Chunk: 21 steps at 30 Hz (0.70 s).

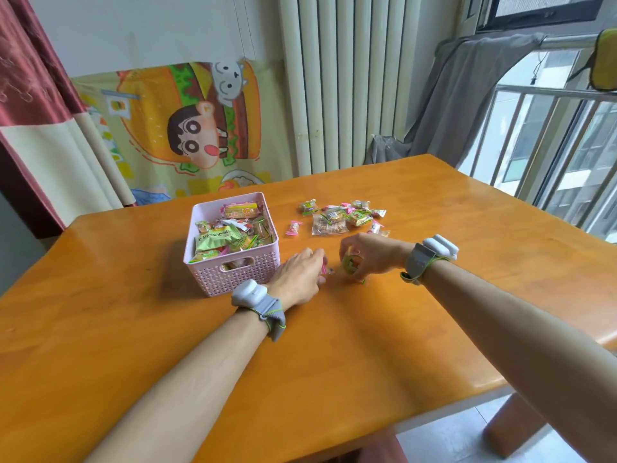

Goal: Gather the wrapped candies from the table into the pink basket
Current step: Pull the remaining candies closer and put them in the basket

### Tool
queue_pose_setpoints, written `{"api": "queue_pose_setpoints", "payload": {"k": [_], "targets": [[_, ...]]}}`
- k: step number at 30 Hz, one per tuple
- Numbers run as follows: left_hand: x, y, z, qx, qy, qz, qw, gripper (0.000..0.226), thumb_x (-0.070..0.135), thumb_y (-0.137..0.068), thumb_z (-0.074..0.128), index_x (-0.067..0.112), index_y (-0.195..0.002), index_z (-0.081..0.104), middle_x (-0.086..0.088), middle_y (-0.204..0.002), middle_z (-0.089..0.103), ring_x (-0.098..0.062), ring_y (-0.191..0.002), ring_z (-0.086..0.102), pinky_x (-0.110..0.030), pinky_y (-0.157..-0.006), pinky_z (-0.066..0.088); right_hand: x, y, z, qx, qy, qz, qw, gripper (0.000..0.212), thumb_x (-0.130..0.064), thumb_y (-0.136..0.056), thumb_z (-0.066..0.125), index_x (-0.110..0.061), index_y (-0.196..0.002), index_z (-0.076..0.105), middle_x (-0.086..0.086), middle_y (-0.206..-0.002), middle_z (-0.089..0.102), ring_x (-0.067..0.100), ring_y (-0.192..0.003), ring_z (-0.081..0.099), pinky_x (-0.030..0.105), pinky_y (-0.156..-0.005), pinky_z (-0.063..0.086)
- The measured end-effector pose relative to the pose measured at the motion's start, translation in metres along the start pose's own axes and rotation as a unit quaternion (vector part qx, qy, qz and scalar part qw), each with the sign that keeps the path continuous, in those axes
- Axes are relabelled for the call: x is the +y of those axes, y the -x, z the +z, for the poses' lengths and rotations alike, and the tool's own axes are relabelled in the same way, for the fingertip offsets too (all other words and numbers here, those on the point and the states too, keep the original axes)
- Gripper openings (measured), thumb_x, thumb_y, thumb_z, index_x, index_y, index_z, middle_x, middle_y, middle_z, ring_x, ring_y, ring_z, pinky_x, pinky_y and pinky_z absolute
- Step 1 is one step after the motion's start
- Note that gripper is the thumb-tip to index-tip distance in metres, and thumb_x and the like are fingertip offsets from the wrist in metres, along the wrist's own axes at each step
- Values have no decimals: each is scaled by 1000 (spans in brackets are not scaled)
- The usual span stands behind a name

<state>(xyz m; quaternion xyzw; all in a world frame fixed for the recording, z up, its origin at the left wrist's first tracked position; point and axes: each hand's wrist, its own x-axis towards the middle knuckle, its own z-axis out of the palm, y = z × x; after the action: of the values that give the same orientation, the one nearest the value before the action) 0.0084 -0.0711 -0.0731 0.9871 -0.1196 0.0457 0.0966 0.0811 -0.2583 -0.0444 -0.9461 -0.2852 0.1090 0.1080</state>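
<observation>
Pink candy (324,268) pinched in left hand (297,279), green candy (350,264) pinched in right hand (370,255).

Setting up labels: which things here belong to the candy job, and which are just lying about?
Job: pink basket, loose candies on the table, pink candy pinched by the left hand, green candy gripped by the right hand.
Lying about: cartoon cloth, radiator, grey cloth, red curtain, wristbands.
</observation>
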Motion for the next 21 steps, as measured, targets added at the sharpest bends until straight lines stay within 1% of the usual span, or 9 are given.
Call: {"api": "queue_pose_setpoints", "payload": {"k": [3, 5, 7, 9, 12, 14, 16, 18, 21], "targets": [[-4, 1, -14, 40, -2, 19, 999, 34, 12, -94, 61, 14, -125, 49, -10, -114, 54, -33, -111, 58, -49, -91, 48, -9, -6, -6, 37, -13, -16, 999, 52, -17, -71, 85, -20, -118, 63, 9, -113, 69, 24, -90, 64, 31, -65, 50], [-5, -1, -27, 65, 19, 21, 997, 34, 9, -93, 61, 14, -126, 50, -10, -115, 54, -33, -110, 59, -48, -91, 48, -17, -10, -12, 62, -38, -23, 997, 52, -17, -73, 85, -18, -119, 62, 9, -113, 68, 25, -89, 65, 33, -68, 54], [-8, -2, -41, 94, 33, 20, 995, 34, 7, -92, 61, 14, -123, 50, -9, -113, 55, -32, -106, 60, -45, -88, 48, -26, -13, -18, 81, -75, -31, 993, 49, -15, -75, 85, -17, -118, 62, 11, -109, 70, 24, -79, 69, 38, -69, 60], [-13, -1, -56, 120, 43, 14, 992, 33, 3, -91, 61, 17, -119, 50, -6, -109, 55, -29, -103, 61, -41, -82, 49, -36, -17, -25, 91, -138, -43, 985, 42, -9, -77, 83, -16, -112, 62, 13, -100, 72, 24, -66, 74, 41, -63, 63], [-25, 2, -78, 136, 73, 0, 988, 35, -4, -88, 58, 16, -117, 50, -8, -110, 55, -28, -102, 61, -43, -85, 49, -51, -25, -35, 125, -196, -54, 971, 38, -5, -78, 81, -15, -109, 61, 13, -91, 73, 25, -61, 74, 38, -54, 61], [-37, 4, -89, 138, 78, -13, 987, 38, -7, -87, 56, 14, -118, 49, -10, -114, 56, -27, -105, 60, -38, -87, 48, -63, -33, -40, 152, -196, -63, 967, 39, -5, -78, 82, -15, -110, 62, 10, -89, 73, 21, -60, 74, 35, -53, 59], [-51, 5, -97, 138, 89, -32, 986, 38, -7, -88, 53, 11, -120, 49, -12, -118, 59, -29, -109, 58, -36, -88, 45, -74, -41, -44, 182, -187, -76, 962, 42, -6, -76, 83, -17, -112, 64, 9, -92, 73, 22, -67, 74, 41, -58, 62], [-66, 6, -104, 142, 117, -56, 981, 31, -3, -92, 52, 9, -121, 49, -14, -121, 60, -30, -110, 57, -31, -83, 41, -86, -51, -47, 208, -187, -87, 956, 45, -8, -73, 84, -18, -113, 64, 9, -96, 73, 26, -77, 73, 45, -66, 62], [-90, 7, -111, 161, 151, -95, 971, 27, 4, -96, 52, 10, -121, 47, -13, -118, 61, -34, -103, 62, -38, -84, 49, -100, -66, -49, 216, -234, -103, 942, 45, -7, -74, 84, -17, -112, 64, 10, -99, 73, 26, -77, 75, 47, -70, 63]]}}
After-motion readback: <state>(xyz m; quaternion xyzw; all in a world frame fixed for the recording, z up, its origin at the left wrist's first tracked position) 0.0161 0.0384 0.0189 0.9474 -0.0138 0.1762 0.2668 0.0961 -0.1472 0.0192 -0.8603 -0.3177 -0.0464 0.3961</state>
